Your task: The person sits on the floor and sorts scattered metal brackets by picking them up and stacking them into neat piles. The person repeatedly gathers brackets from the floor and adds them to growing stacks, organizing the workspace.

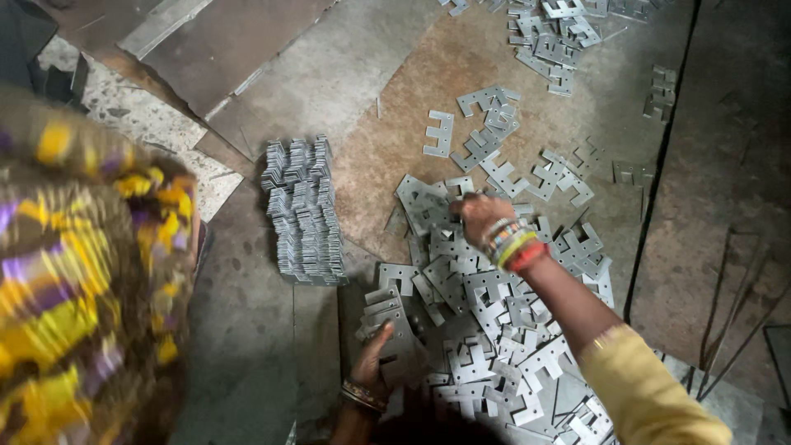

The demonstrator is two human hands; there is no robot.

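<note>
1. Low in the head view, the left hand (375, 350) clamps a small fanned stack of stamped metal plates (394, 330), thumb over the top.
2. Beyond it, the right hand (478, 216), wrist ringed with bangles (511, 243), reaches into the loose heap of flat notched plates (486, 330); whether its fingers have closed on a piece I cannot tell.
3. Judging by this, the gathering step is in hand: loose plates join the held stack.
4. Next, a picked plate needs its notches turned to match the stack.
5. To the left, tidy rows of stacked plates (303, 214) stand on the worn sheet-metal floor (272, 354).
</note>
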